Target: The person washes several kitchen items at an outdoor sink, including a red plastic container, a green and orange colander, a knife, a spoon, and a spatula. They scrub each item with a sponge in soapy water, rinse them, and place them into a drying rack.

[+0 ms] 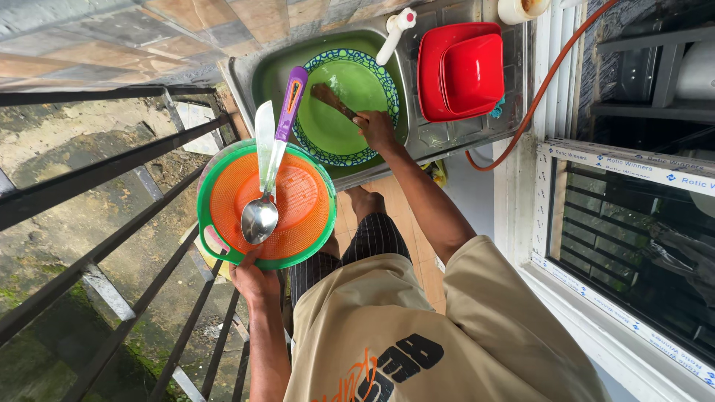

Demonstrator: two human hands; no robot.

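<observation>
Soft even daylight, no hard shadows, sharp centre, wide-angle bend at edges, dim window right.

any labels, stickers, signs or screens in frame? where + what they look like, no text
Protective film strip: along the top of the window frame at right, a long white band with repeated blue lettering and small blue marks.
Second film strip: along the bottom of the same frame, same white and blue look, running diagonally.
Shirt print: on the person's tan shirt at the bottom of the picture, bold black shapes over thin orange script.
No screens or packages.
</observation>
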